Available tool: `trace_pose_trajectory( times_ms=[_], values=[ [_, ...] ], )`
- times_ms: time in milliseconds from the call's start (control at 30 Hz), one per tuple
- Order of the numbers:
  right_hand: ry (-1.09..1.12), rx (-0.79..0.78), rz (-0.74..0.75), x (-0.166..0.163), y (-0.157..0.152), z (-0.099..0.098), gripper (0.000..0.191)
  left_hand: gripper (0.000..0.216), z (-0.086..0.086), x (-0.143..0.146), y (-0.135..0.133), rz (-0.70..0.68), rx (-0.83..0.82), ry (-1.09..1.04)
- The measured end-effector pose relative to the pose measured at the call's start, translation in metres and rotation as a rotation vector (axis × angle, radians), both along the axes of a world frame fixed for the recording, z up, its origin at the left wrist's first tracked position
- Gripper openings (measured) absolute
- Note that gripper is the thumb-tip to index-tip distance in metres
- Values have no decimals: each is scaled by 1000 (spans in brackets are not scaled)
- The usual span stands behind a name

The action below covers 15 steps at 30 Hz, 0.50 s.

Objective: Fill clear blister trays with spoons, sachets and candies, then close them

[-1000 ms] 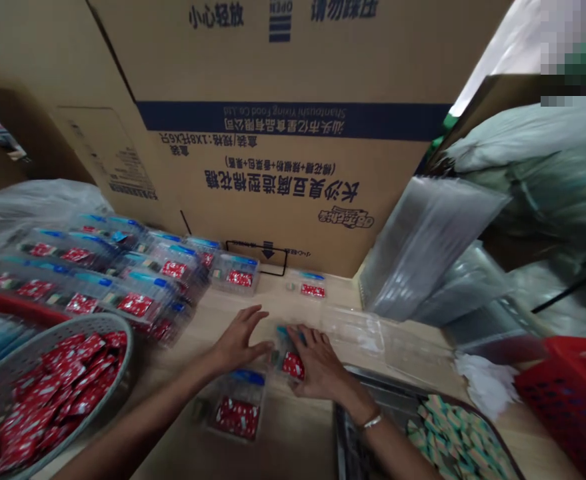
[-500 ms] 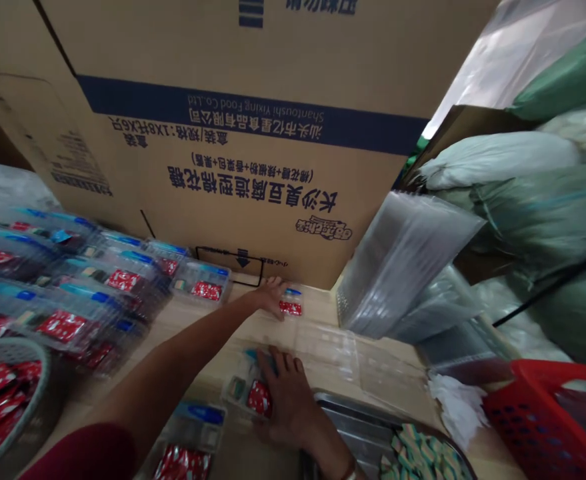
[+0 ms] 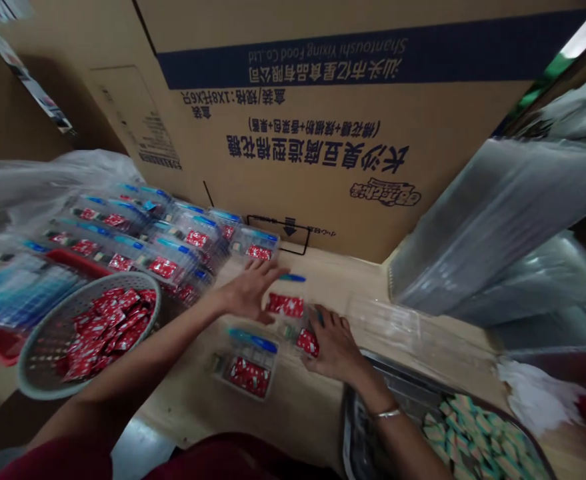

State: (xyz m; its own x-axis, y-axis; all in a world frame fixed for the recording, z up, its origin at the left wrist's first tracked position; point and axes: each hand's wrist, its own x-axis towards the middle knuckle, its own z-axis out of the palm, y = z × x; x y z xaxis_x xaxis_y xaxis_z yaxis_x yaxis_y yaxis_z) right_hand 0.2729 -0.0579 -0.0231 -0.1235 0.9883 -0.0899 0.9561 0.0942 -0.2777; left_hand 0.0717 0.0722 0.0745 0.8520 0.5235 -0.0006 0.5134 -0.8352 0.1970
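My left hand lies with fingers stretched over a small clear plastic box holding a red packet and a blue stick. Just to its right, my right hand presses fingers down on another clear box with a red packet. A third filled clear box lies on the wooden table just before both hands.
Several filled clear boxes are stacked at the left. A grey basket holds red packets. A big cardboard carton stands behind. Stacked empty clear trays lean at the right. A metal tray holds green-white packets.
My left hand has drawn the far small box with the red packet back toward me, close to the right hand. The view has swung left and down. The right hand stayed on its box.
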Motion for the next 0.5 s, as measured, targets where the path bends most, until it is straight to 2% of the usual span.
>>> trace_pose_trajectory(
  times_ms=[100,200,333,500],
  values=[
    [0,18,12,-1,-1,1,102,102,-8,-54,-51,3,-93,97],
    [-5,29,11,-3,-2,2,100,101,-28,-78,-83,45,-163,190],
    [-11,29,-23,-9,-5,6,101,102,-49,-79,-95,83,-165,232],
    [18,-34,-72,-13,-7,9,112,102,-56,-84,-95,67,-139,167]
  ],
)
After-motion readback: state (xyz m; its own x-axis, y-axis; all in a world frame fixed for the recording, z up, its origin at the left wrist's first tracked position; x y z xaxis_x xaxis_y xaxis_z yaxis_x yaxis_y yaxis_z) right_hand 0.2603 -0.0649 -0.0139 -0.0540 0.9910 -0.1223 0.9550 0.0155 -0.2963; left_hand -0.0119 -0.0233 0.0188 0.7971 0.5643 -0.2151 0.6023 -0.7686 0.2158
